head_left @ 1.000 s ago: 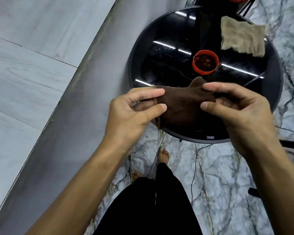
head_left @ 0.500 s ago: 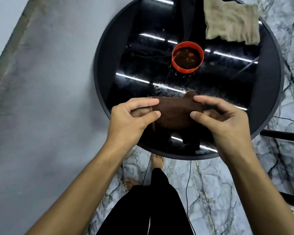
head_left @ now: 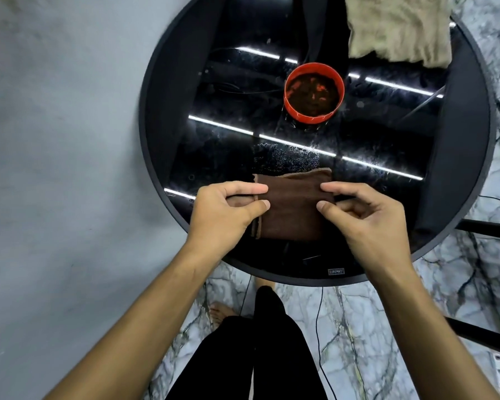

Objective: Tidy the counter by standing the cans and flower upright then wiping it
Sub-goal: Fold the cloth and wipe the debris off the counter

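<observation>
A folded dark brown cloth (head_left: 293, 206) is held over the near part of a round black glass table (head_left: 173, 82). My left hand (head_left: 225, 212) pinches the cloth's left edge between thumb and fingers. My right hand (head_left: 364, 217) pinches its right edge the same way. A red round pot (head_left: 313, 92) filled with dark matter stands upright near the table's middle, beyond the cloth. No cans or flower show in this view.
A beige rag (head_left: 399, 27) lies at the table's far right edge. A grey wall (head_left: 64, 168) runs along the left. Marble floor (head_left: 373, 327) with thin black cables lies below, and dark metal bars (head_left: 488, 226) stick out at the right.
The view has drawn closer over the table. Both hands have lowered the brown cloth toward the glass, and the cloth now looks flatter and squarer.
</observation>
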The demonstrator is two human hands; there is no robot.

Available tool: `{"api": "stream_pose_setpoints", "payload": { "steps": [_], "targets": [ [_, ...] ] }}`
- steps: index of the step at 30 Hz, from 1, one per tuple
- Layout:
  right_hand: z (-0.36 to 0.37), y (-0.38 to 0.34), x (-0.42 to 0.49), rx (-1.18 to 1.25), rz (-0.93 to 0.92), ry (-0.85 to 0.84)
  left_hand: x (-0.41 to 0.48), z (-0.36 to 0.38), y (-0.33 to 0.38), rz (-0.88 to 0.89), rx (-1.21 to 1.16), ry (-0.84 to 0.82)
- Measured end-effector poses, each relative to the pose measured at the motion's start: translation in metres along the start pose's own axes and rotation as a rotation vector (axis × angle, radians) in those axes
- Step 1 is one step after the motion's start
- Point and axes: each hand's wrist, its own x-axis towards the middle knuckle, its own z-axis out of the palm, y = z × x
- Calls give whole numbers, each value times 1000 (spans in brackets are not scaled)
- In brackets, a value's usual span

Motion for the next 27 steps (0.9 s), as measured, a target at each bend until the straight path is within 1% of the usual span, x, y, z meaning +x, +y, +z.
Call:
{"api": "stream_pose_setpoints", "payload": {
  "steps": [3, 5, 9, 11, 15, 18, 21, 27],
  "targets": [
    [1, 0, 0, -78, -14, 9, 1, -1, -3, 19, 47, 3],
    [-1, -3, -1, -176, -67, 30, 0, -2, -4, 63, 100, -4],
    [-6, -10, -7, -405, -191, 87, -7, -2, -3, 259, 265, 55],
    [-9, -14, -8, -498, -231, 88, -11, -1, -2, 360, 356, 72],
    [-14, -20, -9, -664, -265, -13, -17, -2, 1, 493, 514, 80],
    [-12, -28, -9, -770, -254, -101, -19, -5, 5, 515, 617, 43],
    [-7, -39, -11, -866, -286, -168, -21, -12, 9, 531, 716, -26],
    [5, -71, -16, -951, -368, -235, -34, -37, 23, 578, 822, -63]
  ]
}}
